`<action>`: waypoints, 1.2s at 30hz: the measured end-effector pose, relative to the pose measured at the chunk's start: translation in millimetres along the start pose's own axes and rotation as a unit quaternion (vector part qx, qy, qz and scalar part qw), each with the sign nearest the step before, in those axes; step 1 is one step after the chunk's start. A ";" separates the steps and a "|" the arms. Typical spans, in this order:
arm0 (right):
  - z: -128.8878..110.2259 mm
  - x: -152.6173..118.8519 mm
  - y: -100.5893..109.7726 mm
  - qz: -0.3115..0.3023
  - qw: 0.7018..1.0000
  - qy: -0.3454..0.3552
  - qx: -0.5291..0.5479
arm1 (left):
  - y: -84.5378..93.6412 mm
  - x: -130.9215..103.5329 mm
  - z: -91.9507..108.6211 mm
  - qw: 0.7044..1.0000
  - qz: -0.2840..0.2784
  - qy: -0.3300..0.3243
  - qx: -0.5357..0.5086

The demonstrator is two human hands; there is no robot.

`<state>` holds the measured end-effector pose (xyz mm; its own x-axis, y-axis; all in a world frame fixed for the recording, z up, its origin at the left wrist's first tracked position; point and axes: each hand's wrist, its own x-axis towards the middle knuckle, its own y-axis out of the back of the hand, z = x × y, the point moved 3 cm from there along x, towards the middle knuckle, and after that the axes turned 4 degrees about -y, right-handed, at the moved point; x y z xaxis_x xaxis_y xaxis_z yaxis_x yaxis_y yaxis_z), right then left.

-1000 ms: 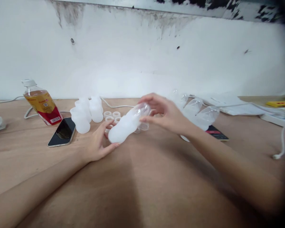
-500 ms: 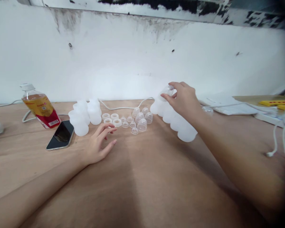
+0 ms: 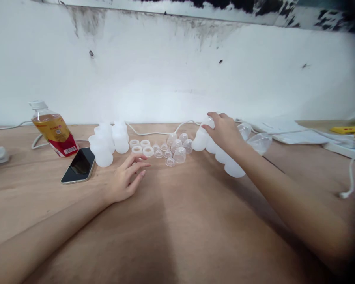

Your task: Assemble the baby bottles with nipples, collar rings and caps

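Note:
My right hand (image 3: 225,130) pinches a baby bottle (image 3: 199,140) by its clear domed top, at the far left end of a slanting row of frosted white bottles (image 3: 234,169). The hand and forearm partly cover that row. My left hand (image 3: 128,177) rests on the table with its fingers apart, holding nothing. Just beyond its fingertips lie several white rings (image 3: 148,151). Several clear bottle nipples (image 3: 167,153) sit to their right, beside clear domed caps (image 3: 180,155). More frosted bottle bodies (image 3: 104,156) stand grouped behind the left hand.
A phone (image 3: 78,165) lies at the left near a drink bottle (image 3: 55,132). A white cable (image 3: 154,133) runs along the wall. Clear plastic bags (image 3: 260,142) and white packets (image 3: 286,132) are on the right, behind my right arm.
My right hand has come down slightly with the bottle, toward the table at the row's end. The left hand stays in nearly the same place. The view has shifted slightly.

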<state>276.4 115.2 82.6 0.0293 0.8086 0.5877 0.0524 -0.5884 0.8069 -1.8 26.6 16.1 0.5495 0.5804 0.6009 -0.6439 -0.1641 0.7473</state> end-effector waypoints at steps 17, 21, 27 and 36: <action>0.0 -5.9 -7.6 0.014 0.999 0.031 0.036 | -0.1 -0.1 -0.2 1.000 -0.012 0.002 0.001; -0.5 -6.0 -6.2 0.015 0.999 0.030 0.038 | 0.2 0.4 -0.1 1.000 -0.017 0.003 0.014; -26.9 -14.7 29.3 0.059 0.991 0.064 0.099 | -7.7 -0.7 1.7 0.990 -0.109 -0.030 0.080; -97.0 -97.4 6.4 -0.280 0.877 0.346 0.179 | -13.8 -5.0 2.9 0.960 -0.265 -0.010 0.086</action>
<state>177.1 32.1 36.3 -0.7084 0.6985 0.1012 0.1797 0.0398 0.9829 5.9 23.6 3.6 0.7872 0.6032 0.1280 -0.1753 0.0199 0.9843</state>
